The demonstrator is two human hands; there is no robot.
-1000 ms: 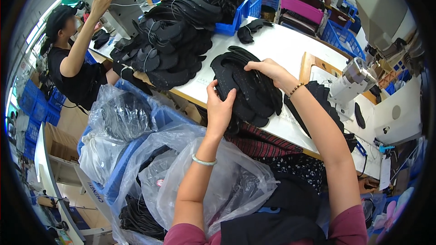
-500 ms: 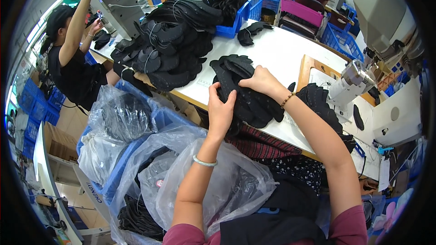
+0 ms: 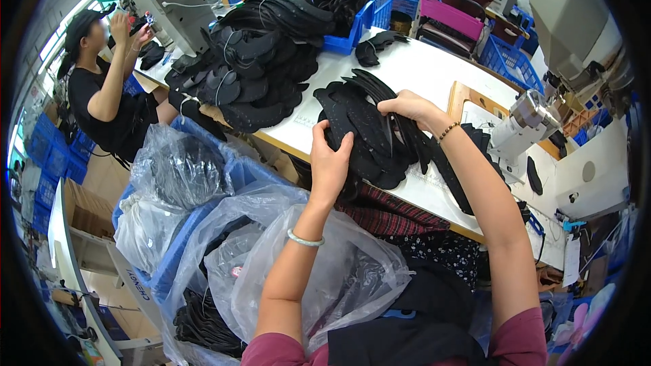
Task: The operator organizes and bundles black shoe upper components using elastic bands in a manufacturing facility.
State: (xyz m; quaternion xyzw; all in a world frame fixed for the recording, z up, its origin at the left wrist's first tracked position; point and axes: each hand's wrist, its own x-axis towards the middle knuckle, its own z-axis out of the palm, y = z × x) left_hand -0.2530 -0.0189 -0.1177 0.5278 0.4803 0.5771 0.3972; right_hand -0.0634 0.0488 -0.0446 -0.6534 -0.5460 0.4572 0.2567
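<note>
In front of me, a stack of black curved cut pieces (image 3: 359,135), like shoe-upper parts with small pale specks, rests on the white table. At its near left edge my left hand (image 3: 331,159) grips the stack, thumb over the top and fingers along the side. My right hand (image 3: 415,110) is closed on a fanned bundle of the same pieces (image 3: 405,135) at the stack's right side, lifted partly away from it. The fingertips under that bundle are hidden.
A large heap of tied black pieces (image 3: 247,74) covers the table's left. The sewing machine (image 3: 532,122) stands at the right. Plastic bags (image 3: 305,271) and a blue bin (image 3: 180,244) crowd my left side. A co-worker (image 3: 102,88) sits beyond, at far left.
My right hand has moved slightly right, fanning a bundle away from the stack. My left hand stays nearly in place. The co-worker's raised arm has come down.
</note>
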